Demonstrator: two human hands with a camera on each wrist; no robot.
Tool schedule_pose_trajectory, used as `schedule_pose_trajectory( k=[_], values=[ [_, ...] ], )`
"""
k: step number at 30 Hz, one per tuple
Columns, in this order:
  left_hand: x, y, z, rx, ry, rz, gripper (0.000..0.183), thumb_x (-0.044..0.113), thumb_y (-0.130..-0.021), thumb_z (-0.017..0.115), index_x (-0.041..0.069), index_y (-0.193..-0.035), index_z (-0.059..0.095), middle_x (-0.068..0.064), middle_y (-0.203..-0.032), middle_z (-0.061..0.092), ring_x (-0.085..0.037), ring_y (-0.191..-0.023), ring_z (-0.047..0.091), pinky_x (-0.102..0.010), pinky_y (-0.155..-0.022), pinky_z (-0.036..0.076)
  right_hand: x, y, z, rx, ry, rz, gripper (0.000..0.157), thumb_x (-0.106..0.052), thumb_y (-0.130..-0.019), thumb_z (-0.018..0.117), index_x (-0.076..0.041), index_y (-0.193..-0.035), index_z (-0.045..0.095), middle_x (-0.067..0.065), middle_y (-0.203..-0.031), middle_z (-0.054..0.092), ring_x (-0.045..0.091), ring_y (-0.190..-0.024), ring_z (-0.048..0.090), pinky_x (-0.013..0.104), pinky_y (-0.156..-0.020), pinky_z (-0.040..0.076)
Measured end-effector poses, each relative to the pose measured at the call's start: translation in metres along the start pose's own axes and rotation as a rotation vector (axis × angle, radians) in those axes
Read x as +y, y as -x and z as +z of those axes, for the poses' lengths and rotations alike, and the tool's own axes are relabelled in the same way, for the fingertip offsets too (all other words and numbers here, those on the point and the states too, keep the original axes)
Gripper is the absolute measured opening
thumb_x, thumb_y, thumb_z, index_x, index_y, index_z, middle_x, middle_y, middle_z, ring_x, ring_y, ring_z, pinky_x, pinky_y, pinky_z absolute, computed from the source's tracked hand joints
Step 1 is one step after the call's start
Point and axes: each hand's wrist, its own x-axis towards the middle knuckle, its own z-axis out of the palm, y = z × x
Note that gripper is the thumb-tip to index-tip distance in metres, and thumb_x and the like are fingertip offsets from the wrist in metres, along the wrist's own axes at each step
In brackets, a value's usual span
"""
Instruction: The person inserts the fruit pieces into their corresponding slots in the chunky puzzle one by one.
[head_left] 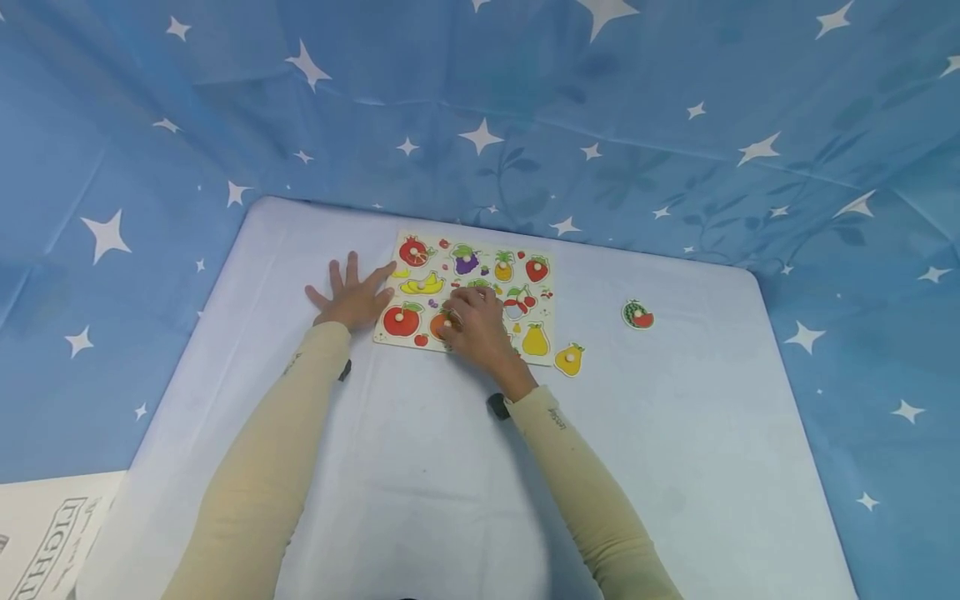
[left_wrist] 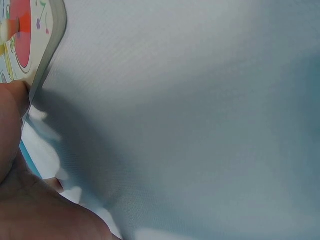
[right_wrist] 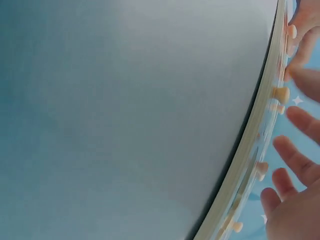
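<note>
A wooden fruit puzzle board lies on the table with knobbed fruit pieces on it. My left hand rests at its left edge with fingers spread, the thumb touching the board's rim in the left wrist view. Over the lower middle of the board is my right hand, its fingers loosely bent above the orange piece, which it partly covers. In the right wrist view the fingertips stand apart, near a wooden knob. A pear piece lies just off the board's right edge.
A watermelon piece lies farther right on the white table. On the board are an apple piece, a banana piece and a strawberry piece. Blue star-patterned cloth hangs behind; a printed box stands lower left.
</note>
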Motion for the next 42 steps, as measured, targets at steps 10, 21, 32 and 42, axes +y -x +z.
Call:
schedule_pose_trajectory(
  k=[10, 21, 32, 42],
  values=[
    [0.001, 0.000, 0.002, 0.010, -0.001, -0.001, 0.067, 0.043, -0.112, 0.045, 0.035, -0.173, 0.017, -0.020, -0.175, -0.025, -0.050, -0.154, -0.031, -0.087, -0.106, -0.017, 0.013, 0.007, -0.014, -0.099, 0.013, 0.039, 0.095, -0.051, -0.092, 0.081, -0.021, -0.169, 0.035, 0.015, -0.179, 0.010, 0.037, -0.164, -0.003, 0.067, -0.126, 0.001],
    [0.002, 0.000, 0.001, 0.001, 0.000, 0.005, 0.068, 0.043, -0.113, 0.045, 0.035, -0.173, 0.016, -0.020, -0.174, -0.026, -0.050, -0.154, -0.031, -0.087, -0.106, -0.017, 0.048, 0.029, -0.043, -0.121, -0.027, 0.118, 0.110, -0.059, -0.086, 0.083, -0.020, -0.172, 0.027, 0.014, -0.180, 0.003, 0.035, -0.164, -0.010, 0.068, -0.124, -0.005],
    [0.001, 0.004, -0.001, -0.008, 0.011, 0.003, 0.068, 0.042, -0.113, 0.044, 0.034, -0.173, 0.015, -0.021, -0.173, -0.027, -0.051, -0.154, -0.032, -0.087, -0.105, -0.019, 0.093, 0.059, -0.071, -0.092, -0.061, 0.234, 0.109, -0.053, -0.088, 0.084, -0.016, -0.172, 0.026, 0.012, -0.180, 0.002, 0.033, -0.164, -0.012, 0.066, -0.124, -0.009],
    [0.002, 0.004, 0.002, 0.004, 0.004, 0.011, 0.068, 0.043, -0.113, 0.043, 0.034, -0.173, 0.015, -0.021, -0.174, -0.026, -0.050, -0.154, -0.032, -0.086, -0.106, -0.019, 0.142, 0.087, -0.104, -0.091, -0.028, 0.400, 0.103, -0.044, -0.095, 0.079, -0.016, -0.173, 0.018, 0.013, -0.180, 0.000, 0.038, -0.163, -0.013, 0.071, -0.122, -0.010]
  ],
)
